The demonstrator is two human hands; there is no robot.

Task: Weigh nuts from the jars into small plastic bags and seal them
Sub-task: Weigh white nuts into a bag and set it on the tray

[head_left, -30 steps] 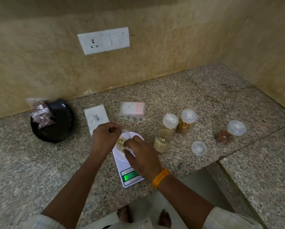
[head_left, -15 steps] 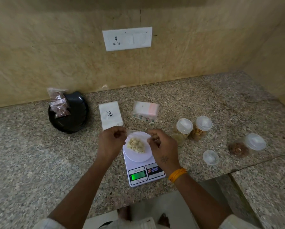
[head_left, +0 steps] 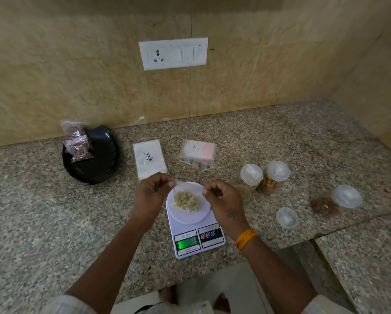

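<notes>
A clear small plastic bag of pale nuts (head_left: 185, 201) lies on the round pan of a white digital scale (head_left: 199, 240), whose green display is lit. My left hand (head_left: 149, 196) pinches the bag's top left corner. My right hand (head_left: 221, 200) pinches the top right corner, so the bag's mouth is stretched between them. An open jar (head_left: 244, 193) stands just right of my right hand, partly hidden by it. Two lidded jars (head_left: 251, 175) (head_left: 276, 175) stand behind it. A third lidded jar (head_left: 346, 197) lies on its side at the right.
A loose lid (head_left: 287, 217) lies right of the scale. A black plate (head_left: 99, 159) at the back left holds sealed bags of brown nuts (head_left: 77, 143). Two packs of empty bags (head_left: 149, 158) (head_left: 197, 152) lie behind the scale. The counter's front edge runs just below the scale.
My hands moved apart from the middle of the pan to the bag's two top corners, uncovering the nuts. The view shifted, so everything sits further right in frame.
</notes>
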